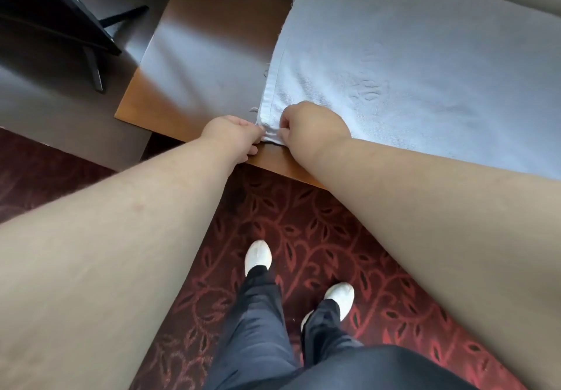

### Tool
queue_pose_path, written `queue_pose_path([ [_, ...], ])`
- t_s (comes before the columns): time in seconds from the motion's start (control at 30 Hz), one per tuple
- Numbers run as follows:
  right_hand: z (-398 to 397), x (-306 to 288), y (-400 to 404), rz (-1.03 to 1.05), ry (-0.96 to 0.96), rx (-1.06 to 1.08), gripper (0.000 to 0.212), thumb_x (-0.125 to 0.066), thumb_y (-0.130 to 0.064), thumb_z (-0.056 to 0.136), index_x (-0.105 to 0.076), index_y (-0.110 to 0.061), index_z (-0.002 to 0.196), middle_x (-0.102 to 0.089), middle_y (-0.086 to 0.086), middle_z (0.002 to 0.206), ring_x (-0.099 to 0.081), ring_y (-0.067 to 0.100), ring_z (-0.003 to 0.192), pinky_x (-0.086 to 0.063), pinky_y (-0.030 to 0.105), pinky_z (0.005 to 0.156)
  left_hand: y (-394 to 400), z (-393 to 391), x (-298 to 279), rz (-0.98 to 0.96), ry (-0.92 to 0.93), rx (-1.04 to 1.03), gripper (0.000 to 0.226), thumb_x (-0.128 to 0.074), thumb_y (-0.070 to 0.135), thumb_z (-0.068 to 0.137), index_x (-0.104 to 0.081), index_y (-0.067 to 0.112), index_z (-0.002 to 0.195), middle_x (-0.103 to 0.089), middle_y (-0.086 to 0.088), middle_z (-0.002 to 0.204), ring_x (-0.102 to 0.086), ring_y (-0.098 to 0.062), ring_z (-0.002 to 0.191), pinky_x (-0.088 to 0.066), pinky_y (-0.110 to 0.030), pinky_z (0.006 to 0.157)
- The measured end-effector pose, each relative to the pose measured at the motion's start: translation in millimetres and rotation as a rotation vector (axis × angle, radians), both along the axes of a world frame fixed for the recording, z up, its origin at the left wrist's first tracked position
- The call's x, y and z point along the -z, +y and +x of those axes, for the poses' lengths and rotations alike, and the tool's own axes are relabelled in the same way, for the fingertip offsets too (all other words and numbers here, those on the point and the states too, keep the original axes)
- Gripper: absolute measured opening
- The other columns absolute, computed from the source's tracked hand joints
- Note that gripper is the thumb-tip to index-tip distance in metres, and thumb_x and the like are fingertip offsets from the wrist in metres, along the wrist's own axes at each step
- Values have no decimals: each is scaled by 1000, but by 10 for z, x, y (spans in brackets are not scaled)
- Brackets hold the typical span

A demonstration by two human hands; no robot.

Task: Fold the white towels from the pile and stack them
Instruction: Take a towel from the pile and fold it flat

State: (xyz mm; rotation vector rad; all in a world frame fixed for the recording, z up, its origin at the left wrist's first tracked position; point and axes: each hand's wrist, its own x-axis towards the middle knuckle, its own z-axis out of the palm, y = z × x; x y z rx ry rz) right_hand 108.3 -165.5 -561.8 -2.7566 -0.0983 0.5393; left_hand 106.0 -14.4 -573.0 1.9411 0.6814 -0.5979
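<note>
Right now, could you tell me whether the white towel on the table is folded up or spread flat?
Spread flat: the white towel lies open across the table, with both hands pinching its near corner. How many layers it has, I cannot tell.

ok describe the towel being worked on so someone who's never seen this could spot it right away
Find the brown wooden table above the red leaf-patterned carpet. The white towel lies spread flat over its right part. Its near left corner, with a hemmed, fraying edge, is pinched by the left hand and right hand; a faint embossed motif marks its middle.
</note>
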Motion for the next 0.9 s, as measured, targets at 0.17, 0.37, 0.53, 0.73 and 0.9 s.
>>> queue_pose_path([
  [0.17, -80, -67, 93, 31, -22, 63, 20, -48, -22, 94, -67, -24, 101, -65, 2, 103, -61, 29, 94, -41, 31, 70, 50, 61, -10, -73, 60, -3, 19, -71, 27, 86, -64, 21, 102, -70, -1, 96, -68, -8, 79, -56, -25, 63],
  [0.37, -285, -62, 268, -64, -38, 12, 25, -48, -28, 98, -69, -23, 111, -67, 7, 108, -62, 32, 100, -44, 33, 75, 26, -15, -109, -101, 6, -7, 20, -59, 19, 92, -58, 19, 112, -69, -7, 102, -66, -14, 74, -58, -31, 71],
  [0.53, -362, -126, 106, 107, -7, 130, 27, -53, -27, 96, -68, -24, 118, -63, 2, 117, -58, 24, 109, -47, 34, 89, -13, -158, -138, 456, -684, 591, 32, -56, 16, 86, -57, 23, 117, -54, -3, 119, -48, -25, 110, -36, -34, 91],
  [0.73, -748, -83, -445, -107, -147, 188, 33, -51, -26, 97, -60, -27, 129, -56, -2, 129, -46, 27, 118, -41, 40, 95, -261, -171, -75, 653, -766, 1195, 33, -54, 21, 93, -57, 24, 126, -57, -1, 122, -49, -27, 114, -38, -38, 96],
  [0.9, -931, -29, -820, -169, -171, 298, 30, -51, -20, 96, -58, -26, 125, -54, 1, 122, -45, 27, 113, -38, 38, 90, -240, -36, -143, 678, -509, 1259, 33, -50, 6, 93, -52, 28, 118, -53, -2, 114, -46, -26, 110, -48, -44, 88],
])
